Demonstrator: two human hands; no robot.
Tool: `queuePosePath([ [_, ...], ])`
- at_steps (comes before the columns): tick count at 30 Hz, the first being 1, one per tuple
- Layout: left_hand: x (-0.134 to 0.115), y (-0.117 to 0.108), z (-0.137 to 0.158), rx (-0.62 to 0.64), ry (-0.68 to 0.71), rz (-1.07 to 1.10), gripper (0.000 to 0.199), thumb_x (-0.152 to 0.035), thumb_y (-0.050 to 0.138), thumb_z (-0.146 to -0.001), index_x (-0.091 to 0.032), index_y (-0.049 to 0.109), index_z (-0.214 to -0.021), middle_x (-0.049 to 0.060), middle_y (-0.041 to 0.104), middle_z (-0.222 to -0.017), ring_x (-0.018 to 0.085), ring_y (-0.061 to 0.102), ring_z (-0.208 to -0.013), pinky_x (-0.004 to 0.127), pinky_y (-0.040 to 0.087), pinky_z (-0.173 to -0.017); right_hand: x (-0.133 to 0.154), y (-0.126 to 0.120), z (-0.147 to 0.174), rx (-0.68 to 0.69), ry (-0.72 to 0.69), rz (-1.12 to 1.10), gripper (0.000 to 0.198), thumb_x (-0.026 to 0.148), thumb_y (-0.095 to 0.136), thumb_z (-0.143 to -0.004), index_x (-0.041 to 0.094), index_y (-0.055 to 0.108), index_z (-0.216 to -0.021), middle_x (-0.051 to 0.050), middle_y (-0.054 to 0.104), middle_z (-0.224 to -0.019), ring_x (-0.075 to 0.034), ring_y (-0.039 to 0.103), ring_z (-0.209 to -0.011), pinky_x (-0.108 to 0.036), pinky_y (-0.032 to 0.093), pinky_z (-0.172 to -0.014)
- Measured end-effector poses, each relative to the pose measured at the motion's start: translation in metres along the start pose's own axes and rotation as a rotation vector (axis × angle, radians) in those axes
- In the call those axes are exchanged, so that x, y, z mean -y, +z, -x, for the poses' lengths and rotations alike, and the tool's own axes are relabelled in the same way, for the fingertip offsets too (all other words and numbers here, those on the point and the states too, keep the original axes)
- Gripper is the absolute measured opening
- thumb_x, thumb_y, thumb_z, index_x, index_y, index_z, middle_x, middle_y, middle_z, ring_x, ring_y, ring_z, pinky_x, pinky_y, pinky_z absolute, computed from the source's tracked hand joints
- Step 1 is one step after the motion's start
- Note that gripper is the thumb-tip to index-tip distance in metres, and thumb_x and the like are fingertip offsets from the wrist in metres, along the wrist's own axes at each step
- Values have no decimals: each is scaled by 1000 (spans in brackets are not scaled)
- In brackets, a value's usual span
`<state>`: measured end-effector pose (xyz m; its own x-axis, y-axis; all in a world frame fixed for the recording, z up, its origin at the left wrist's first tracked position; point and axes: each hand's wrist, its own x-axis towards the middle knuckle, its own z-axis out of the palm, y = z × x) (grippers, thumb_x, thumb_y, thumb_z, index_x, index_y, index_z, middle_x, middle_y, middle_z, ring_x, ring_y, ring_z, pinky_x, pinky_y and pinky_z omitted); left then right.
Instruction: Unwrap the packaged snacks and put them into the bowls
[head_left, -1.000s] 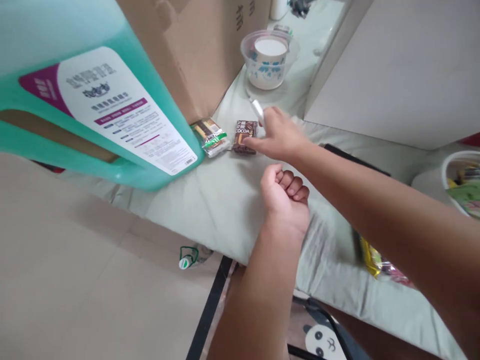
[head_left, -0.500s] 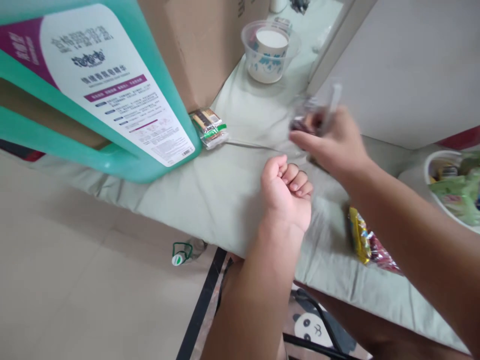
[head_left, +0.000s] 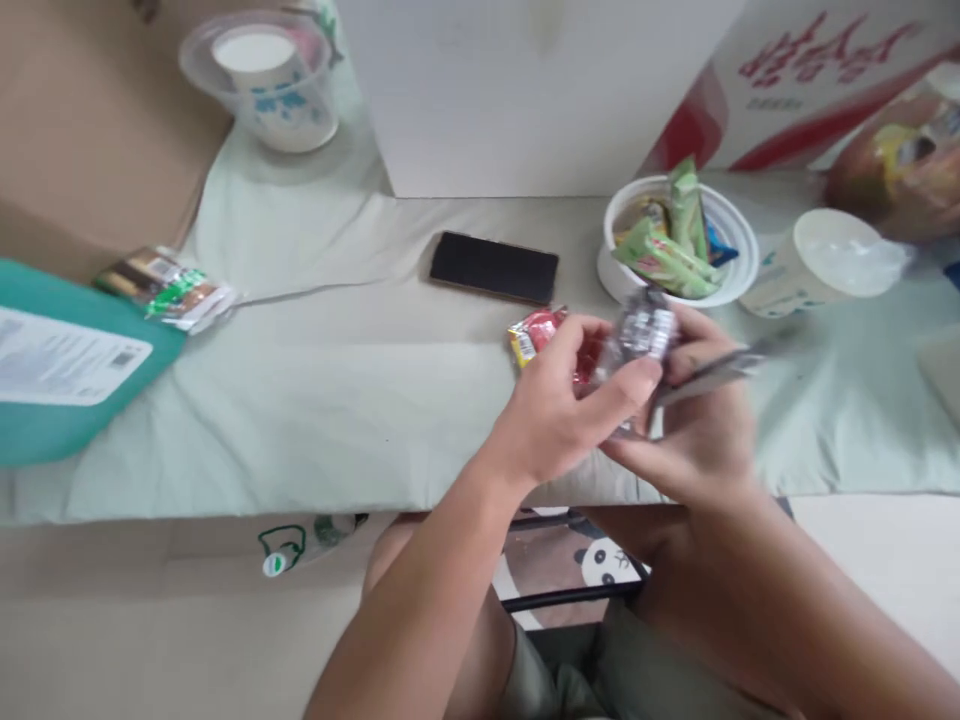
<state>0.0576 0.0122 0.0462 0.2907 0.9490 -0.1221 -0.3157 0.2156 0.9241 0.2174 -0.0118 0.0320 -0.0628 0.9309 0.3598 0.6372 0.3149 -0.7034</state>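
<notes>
A small shiny wrapped snack packet [head_left: 639, 335], clear and dark with a white label, is pinched between the thumb and fingers of my left hand [head_left: 559, 405]. My right hand [head_left: 709, 430] is closed close beside it, with its fingers behind the packet. From the right hand a flat grey strip [head_left: 712, 375] juts out to the right; blur hides what it is. Just behind my left hand, a red and yellow snack packet [head_left: 534, 330] lies on the cloth, partly covered by the hand.
Behind my hands stand a white tub [head_left: 611, 270] of wrapped snacks and a paper cup [head_left: 795, 275]. A black phone [head_left: 493, 268] lies left of the tub. Farther left are a wrapped snack [head_left: 169, 290], a teal jug [head_left: 90, 430] and a clear bowl [head_left: 319, 100] holding a cup.
The view has swung right, bringing the phone and paper cup into sight. My left fist has opened and closed on the packet. My hands have come together.
</notes>
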Motion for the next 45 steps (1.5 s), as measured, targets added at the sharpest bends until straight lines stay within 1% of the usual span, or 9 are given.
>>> queuePosePath([
  [4, 15, 8, -22, 105, -74, -38, 38, -34, 84, -75, -21, 64, -104, 4, 71, -99, 17, 66, -85, 27, 53, -77, -32, -3, -3, 7, -175, -252, 55, 52, 87, -70, 27, 48, -99, -15, 49, -151, -37, 51, -141, -57, 44, -114],
  [7, 19, 6, -37, 74, -101, 13, 37, -30, 81, -72, -22, 66, -105, 3, 72, -95, 19, 68, -85, 29, 53, -76, -59, 0, 11, -72, -71, -509, 41, 59, 69, -87, 26, 48, -97, -12, 48, -154, -34, 51, -140, -55, 46, -111],
  [11, 11, 4, -49, -54, -31, 278, 27, -38, 72, -76, -25, 70, -99, 5, 72, -97, 22, 67, -88, 33, 54, -72, -75, 3, 24, -163, 230, -724, 34, 60, 47, -101, 26, 49, -95, -6, 63, -116, -22, 66, -98, -39, 55, -82],
  [15, 3, 3, -55, -108, -27, 406, 40, -55, 69, -78, -29, 71, -108, 7, 70, -102, 19, 60, -81, 28, 48, -57, -74, -1, 21, -123, 400, -806, 33, 57, 46, -101, 26, 47, -88, 3, 49, -77, -12, 43, -57, -27, 37, -54],
  [20, 4, 3, -55, 15, -112, 502, 73, -63, 89, -56, -23, 70, -114, 5, 61, -89, 12, 49, -66, 21, 40, -44, -70, -2, 13, -77, 463, -732, 25, 45, 40, -102, 25, 54, -93, 3, 46, -70, -14, 43, -58, -27, 34, -53],
  [24, 10, 6, -55, -40, -60, 495, 63, -47, 95, -54, -26, 71, -109, -1, 58, -79, 11, 56, -67, 22, 56, -62, -70, 1, 9, -42, 426, -643, 28, 42, 41, -103, 24, 62, -105, 1, 51, -75, -15, 46, -61, -27, 38, -55],
  [28, 14, 12, -57, -145, -33, 383, 50, -43, 90, -62, -26, 73, -106, 4, 73, -97, 21, 70, -90, 34, 62, -83, -68, 0, 7, 14, 381, -657, 33, 45, 43, -104, 25, 62, -123, 1, 57, -79, -15, 53, -64, -29, 43, -61],
  [35, 22, 21, -60, -128, -17, 237, 47, -35, 86, -69, -26, 74, -113, 5, 78, -108, 25, 76, -96, 39, 63, -89, -62, -6, 0, 4, 196, -463, 27, 30, 49, -100, 22, 65, -119, -6, 71, -97, -20, 64, -90, -36, 51, -84],
  [45, 31, 19, -64, -80, 46, 167, 40, -42, 84, -78, -28, 68, -113, 5, 78, -107, 24, 76, -100, 39, 61, -94, -55, -1, 5, 87, 343, -787, 8, 32, 54, -99, 23, 54, -98, 4, 61, -71, -9, 48, -54, -24, 39, -53],
])
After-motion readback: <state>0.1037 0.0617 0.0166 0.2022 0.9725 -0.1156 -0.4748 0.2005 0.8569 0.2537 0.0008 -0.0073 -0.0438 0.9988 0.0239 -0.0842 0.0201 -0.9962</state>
